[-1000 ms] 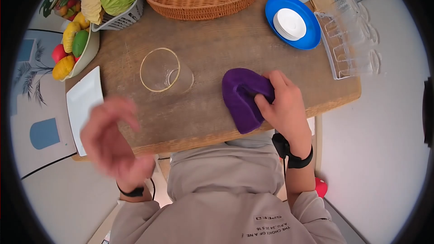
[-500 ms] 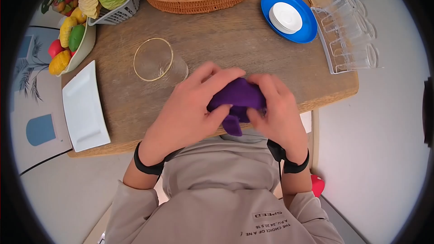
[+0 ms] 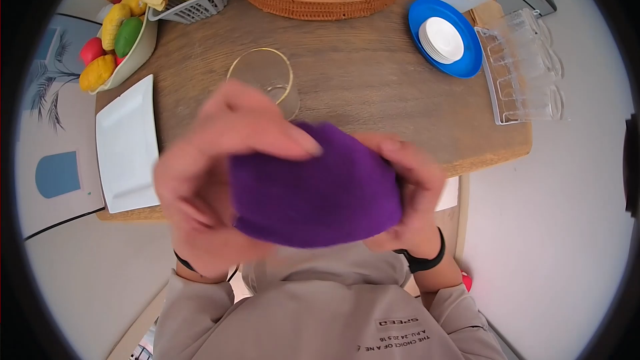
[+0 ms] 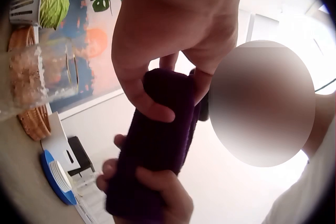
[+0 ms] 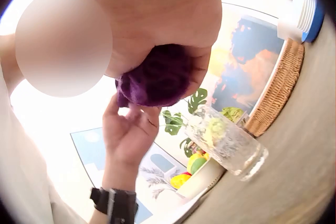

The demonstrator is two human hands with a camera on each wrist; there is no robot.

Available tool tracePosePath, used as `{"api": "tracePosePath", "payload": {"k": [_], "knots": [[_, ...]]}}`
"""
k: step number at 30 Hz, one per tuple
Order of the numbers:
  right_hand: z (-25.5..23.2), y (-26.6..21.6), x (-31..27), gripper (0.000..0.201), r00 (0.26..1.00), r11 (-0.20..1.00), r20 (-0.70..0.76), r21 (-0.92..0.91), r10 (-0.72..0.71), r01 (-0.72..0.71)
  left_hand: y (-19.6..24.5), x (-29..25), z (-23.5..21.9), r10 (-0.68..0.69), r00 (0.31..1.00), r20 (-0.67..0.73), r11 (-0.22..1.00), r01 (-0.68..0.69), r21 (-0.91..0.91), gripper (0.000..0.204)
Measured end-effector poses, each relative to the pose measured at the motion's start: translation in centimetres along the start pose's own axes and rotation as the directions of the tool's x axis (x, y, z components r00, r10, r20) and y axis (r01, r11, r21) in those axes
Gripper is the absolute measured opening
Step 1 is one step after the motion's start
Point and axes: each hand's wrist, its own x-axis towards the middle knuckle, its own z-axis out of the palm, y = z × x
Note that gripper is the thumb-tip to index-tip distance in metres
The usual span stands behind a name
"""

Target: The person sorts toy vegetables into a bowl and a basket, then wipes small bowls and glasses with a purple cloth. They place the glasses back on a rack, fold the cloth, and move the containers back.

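A folded purple cloth [image 3: 320, 190] is held up in front of the body, over the table's near edge, with its broad side facing the head camera. My left hand [image 3: 210, 173] pinches one end, its thumb lying across the near face. At the opposite end my right hand [image 3: 417, 193] grips the cloth with curled fingers. From the left wrist, the cloth [image 4: 152, 140] looks like a thick, long fold between both hands. The right wrist view shows its rounded end [image 5: 163, 79] inside my right palm. Behind my left hand stands a clear glass [image 3: 270, 70] with a gold rim.
On the left lie a white rectangular plate [image 3: 127, 153] and a bowl [image 3: 143, 57] of fruit. A wicker basket [image 3: 323, 10] sits at the back. To the right are a blue plate [image 3: 467, 60] with small white dishes [image 3: 441, 37] and a rack of clear glasses [image 3: 533, 60].
My left hand came over from the left and took hold of the cloth. Both hands have since raised it toward the head camera and turned its broad side up.
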Motion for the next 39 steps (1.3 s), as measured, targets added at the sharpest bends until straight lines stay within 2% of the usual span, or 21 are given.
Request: {"api": "tracePosePath", "payload": {"k": [1, 4, 5, 7, 9, 12, 15, 16, 18, 21, 24, 27, 29, 32, 34, 35, 38, 39], "knots": [[0.2, -0.1, 0.5, 0.058, 0.999, 0.996, -0.035, 0.084, -0.010, 0.013, -0.2, -0.1, -0.7, 0.016, 0.997, -0.076, 1.000, -0.018, -0.019, 0.039], [-1.2, -1.3, 3.8, 0.048, 1.000, 0.999, 0.002, 0.007, -0.031, 0.031, 0.2, 0.2, -3.3, -0.038, 0.997, -0.073, 0.999, 0.035, -0.035, 0.048], [-2.3, -1.5, 5.1, 0.049, 0.996, 0.992, 0.061, -0.109, -0.061, 0.068, 0.2, 0.3, -3.8, -0.064, 0.996, -0.067, 0.997, 0.061, -0.049, 0.052], [-3.4, -1.6, 7.4, 0.047, 0.989, 0.961, 0.126, -0.255, -0.082, 0.112, 0.1, 0.5, -4.4, -0.116, 0.986, -0.123, 0.990, 0.125, 0.071, 0.048], [-3.7, -1.7, 9.2, 0.043, 0.988, 0.942, 0.138, -0.317, -0.066, 0.107, -0.3, 0.7, -5.3, -0.126, 0.975, -0.184, 0.961, 0.166, 0.220, 0.049], [-3.2, -1.9, 11.1, 0.043, 0.985, 0.907, 0.166, -0.408, -0.034, 0.100, -1.1, 1.0, -6.2, -0.048, 0.987, -0.150, 0.935, 0.098, 0.342, 0.054], [-1.8, -1.9, 12.3, 0.043, 0.972, 0.854, 0.233, -0.497, -0.039, 0.154, -2.1, 1.5, -5.2, -0.081, 0.995, -0.055, 0.935, 0.095, 0.341, 0.060], [-1.3, -2.1, 12.6, 0.043, 0.961, 0.835, 0.273, -0.521, -0.032, 0.176, -2.5, 1.6, -4.8, -0.072, 0.995, -0.074, 0.934, 0.094, 0.344, 0.059], [-0.4, -2.4, 13.0, 0.038, 0.947, 0.838, 0.322, -0.521, 0.018, 0.161, -3.1, 1.7, -4.2, -0.060, 0.992, -0.107, 0.932, 0.094, 0.349, 0.056], [0.8, -2.2, 13.7, 0.032, 0.923, 0.802, 0.381, -0.566, 0.051, 0.189, -3.4, 1.4, -4.6, -0.164, 0.976, -0.142, 0.867, 0.212, 0.452, 0.052], [1.9, -1.3, 13.9, 0.025, 0.896, 0.777, 0.441, -0.584, 0.059, 0.235, -3.6, 1.1, -5.4, -0.145, 0.988, -0.050, 0.787, 0.146, 0.599, 0.048], [2.3, -0.7, 14.4, 0.018, 0.869, 0.764, 0.492, -0.581, 0.054, 0.281, -3.3, 1.1, -5.0, -0.065, 0.997, -0.047, 0.733, 0.080, 0.675, 0.056], [2.3, -0.6, 14.2, 0.019, 0.856, 0.770, 0.516, -0.564, 0.046, 0.298, -3.1, 1.3, -3.4, -0.039, 0.972, -0.232, 0.896, 0.137, 0.422, 0.062], [3.0, 0.4, 14.2, 0.028, 0.815, 0.808, 0.555, -0.551, 0.170, 0.207, -3.4, 1.6, -3.4, -0.122, 0.966, -0.229, 0.877, 0.213, 0.431, 0.068], [2.4, 0.1, 15.1, 0.027, 0.758, 0.816, 0.614, -0.543, 0.222, 0.200, -2.8, 1.7, -4.4, -0.291, 0.946, -0.139, 0.742, 0.315, 0.592, 0.066], [2.1, -0.2, 15.3, 0.027, 0.723, 0.824, 0.641, -0.537, 0.258, 0.182, -2.4, 2.2, -4.9, -0.319, 0.945, -0.074, 0.717, 0.292, 0.633, 0.063], [0.0, -1.0, 16.4, 0.028, 0.704, 0.898, 0.676, -0.422, 0.219, 0.125, -1.8, 3.8, -4.8, -0.378, 0.926, -0.001, 0.736, 0.301, 0.606, 0.057], [-0.4, -0.5, 16.6, 0.027, 0.747, 0.905, 0.646, -0.396, 0.154, 0.156, -1.9, 4.4, -4.7, -0.340, 0.940, 0.023, 0.741, 0.252, 0.622, 0.057]]}}
